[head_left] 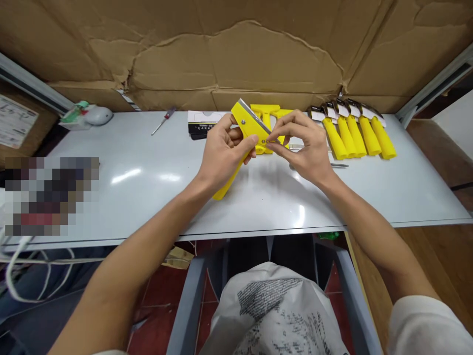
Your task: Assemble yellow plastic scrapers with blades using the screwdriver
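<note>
Yellow bladed tool (250, 125): being held up over the near middle of the bench (148, 202), tilting, with handle pointing down toward the left; carrying a metal strip (254, 116) along the upper edge and a screw (243, 122) on the flat face
Left hand (226, 150): grasping the tool firmly near the neck, pressing with the thumb on the face
Right hand (306, 148): bringing thumb and fingertips together at the strip's lower end, beside a second screw (263, 141); cannot tell if pinching a small part or only touching
Step in hand: apparently working by fingertip at that lower end while steadying with the left
Next move: probably calling for a steady left grip, fine right-hand control, and skin staying off the metal edge
Yellow parts (266, 109): lying behind the held tool, partly hidden
Box (200, 129): sitting left of the yellow parts, showing black and white
Screwdriver (162, 122): lying further left, well apart from both hands
Yellow-handled tools (356, 140): lining up at right, five, pointing handles toward the near edge
Thin metal rod (340, 165): lying just beside the right wrist, partly hidden
Bench surface: shining pale, reflecting lights
Room: standing cardboard (236, 59) behind; showing grey chair (189, 305), red tiles (158, 325) below, white cable (13, 281) at left; pixelated patch at left hiding contents
</note>
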A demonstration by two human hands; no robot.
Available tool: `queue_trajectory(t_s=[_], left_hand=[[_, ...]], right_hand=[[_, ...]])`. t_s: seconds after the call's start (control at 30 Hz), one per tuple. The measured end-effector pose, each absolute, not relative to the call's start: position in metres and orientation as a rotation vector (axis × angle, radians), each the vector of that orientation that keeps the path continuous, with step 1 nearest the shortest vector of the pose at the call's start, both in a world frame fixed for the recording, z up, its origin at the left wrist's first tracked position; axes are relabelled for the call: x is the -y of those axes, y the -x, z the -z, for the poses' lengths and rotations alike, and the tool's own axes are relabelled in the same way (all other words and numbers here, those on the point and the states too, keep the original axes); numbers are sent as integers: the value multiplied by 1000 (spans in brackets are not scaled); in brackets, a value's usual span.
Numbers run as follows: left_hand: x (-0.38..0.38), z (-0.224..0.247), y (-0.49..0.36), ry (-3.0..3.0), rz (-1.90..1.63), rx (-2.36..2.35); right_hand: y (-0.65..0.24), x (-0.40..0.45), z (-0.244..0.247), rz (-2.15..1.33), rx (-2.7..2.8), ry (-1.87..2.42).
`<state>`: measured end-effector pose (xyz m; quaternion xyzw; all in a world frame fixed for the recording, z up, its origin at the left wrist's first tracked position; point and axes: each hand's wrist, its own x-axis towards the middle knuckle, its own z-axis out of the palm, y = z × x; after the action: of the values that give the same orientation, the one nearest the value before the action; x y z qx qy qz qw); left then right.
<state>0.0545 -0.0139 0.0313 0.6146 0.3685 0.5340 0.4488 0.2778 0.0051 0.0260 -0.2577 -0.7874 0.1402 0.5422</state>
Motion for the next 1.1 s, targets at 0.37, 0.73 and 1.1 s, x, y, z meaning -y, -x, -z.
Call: queue_trajectory(t_s=[0.37, 0.73, 1.1], left_hand=[[21, -37, -58, -1504, -1327, -864], [18, -29, -58, -1684, -1359, -875], [12, -28, -51, -1758, -1346, -931]], right_hand=[[-275, -3, -23, -687, 1736, 706], [-269, 9, -28, -1047, 1484, 842], [-271, 1, -26, -1107, 1577, 820]])
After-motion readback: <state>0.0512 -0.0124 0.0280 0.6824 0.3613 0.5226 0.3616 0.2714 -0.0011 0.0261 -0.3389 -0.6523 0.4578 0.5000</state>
